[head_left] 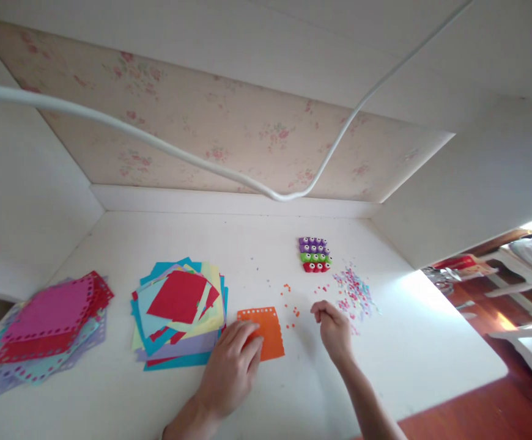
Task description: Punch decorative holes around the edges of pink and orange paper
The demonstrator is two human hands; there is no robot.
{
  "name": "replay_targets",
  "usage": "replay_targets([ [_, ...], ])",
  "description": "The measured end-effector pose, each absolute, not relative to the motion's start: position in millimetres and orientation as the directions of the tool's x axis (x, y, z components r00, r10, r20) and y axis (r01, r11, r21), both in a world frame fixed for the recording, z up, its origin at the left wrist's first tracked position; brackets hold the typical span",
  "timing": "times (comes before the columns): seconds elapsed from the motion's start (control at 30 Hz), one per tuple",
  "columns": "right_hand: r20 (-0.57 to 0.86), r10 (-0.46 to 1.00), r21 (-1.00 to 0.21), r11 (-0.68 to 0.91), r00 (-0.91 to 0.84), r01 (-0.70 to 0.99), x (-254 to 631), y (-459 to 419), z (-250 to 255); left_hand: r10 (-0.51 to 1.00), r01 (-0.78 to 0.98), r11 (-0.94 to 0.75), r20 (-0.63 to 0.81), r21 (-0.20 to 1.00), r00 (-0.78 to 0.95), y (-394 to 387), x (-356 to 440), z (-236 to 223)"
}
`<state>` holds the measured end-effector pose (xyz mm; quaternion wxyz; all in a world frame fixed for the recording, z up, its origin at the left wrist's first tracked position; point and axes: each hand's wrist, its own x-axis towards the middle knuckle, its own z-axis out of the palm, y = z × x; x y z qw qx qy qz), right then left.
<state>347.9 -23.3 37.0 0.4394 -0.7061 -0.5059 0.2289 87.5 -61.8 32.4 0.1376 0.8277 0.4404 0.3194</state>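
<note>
An orange paper square [270, 336] lies on the white table, with a row of punched holes along its far edge and a notched right edge. My left hand [233, 366] rests on its left side, fingers stretched out and pressing it down. To the right, my right hand [333, 330] is held with fingers curled together; whatever may be between them is hidden. Between the paper and that hand are small orange paper dots [296, 311]. Many multicoloured dots [355, 290] lie in a loose heap just beyond my right hand.
Left of my left hand is a stack of coloured paper sheets [178, 296], a red one on top. Farther left lies a pile of hole-edged sheets [50, 308]. Rows of small purple, green and red pieces with eye-like spots [315, 254] sit toward the back. A white cable [192, 160] hangs across the front.
</note>
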Motion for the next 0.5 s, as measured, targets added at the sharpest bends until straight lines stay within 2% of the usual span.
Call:
replay_targets([
  [0.13, 0.122, 0.904, -0.907, -0.066, 0.409, 0.416, 311, -48, 21, 0.783, 0.623, -0.620, 0.425, 0.477, 0.454, -66, 88, 32],
  [0.27, 0.159, 0.941, -0.902, 0.015, 0.298, 0.432, 300, -43, 9, 0.771, 0.630, -0.637, 0.386, 0.444, 0.507, -68, 90, 29],
  [0.5, 0.141, 0.956, -0.923, 0.032, 0.259, 0.385, 304, -40, 10, 0.801, 0.616, -0.598, 0.361, 0.513, 0.477, -66, 89, 33],
])
